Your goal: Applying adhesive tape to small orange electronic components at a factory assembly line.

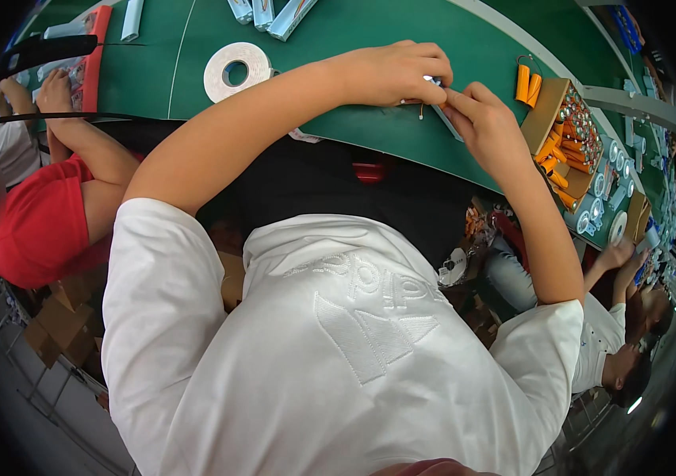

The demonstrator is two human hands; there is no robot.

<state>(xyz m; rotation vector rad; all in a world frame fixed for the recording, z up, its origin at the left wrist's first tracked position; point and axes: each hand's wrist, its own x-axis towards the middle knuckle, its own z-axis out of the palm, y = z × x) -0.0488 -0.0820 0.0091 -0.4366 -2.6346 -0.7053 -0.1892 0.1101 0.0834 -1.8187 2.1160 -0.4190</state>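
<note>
My left hand (409, 74) and my right hand (487, 127) meet over the green table (346, 127), near its front edge. Both are closed around a slim, light blue-grey plastic housing (446, 122), with the left fingers bent over its far end and the right thumb and fingers pinching along its side. Part of the housing is covered by my fingers. A short thin wire (421, 112) with a pale tip hangs beneath my left fingers. Right of my hands, two orange cylindrical battery cells (528, 86) with wires lie on the table.
A cardboard box (542, 111) of orange cells stands at the right, beside round light-blue parts (598, 184). To the left lie a white tape roll (217, 73) and several light-blue housings (290, 19). A red-edged tray (93, 71) is farther left. Co-workers sit on both sides.
</note>
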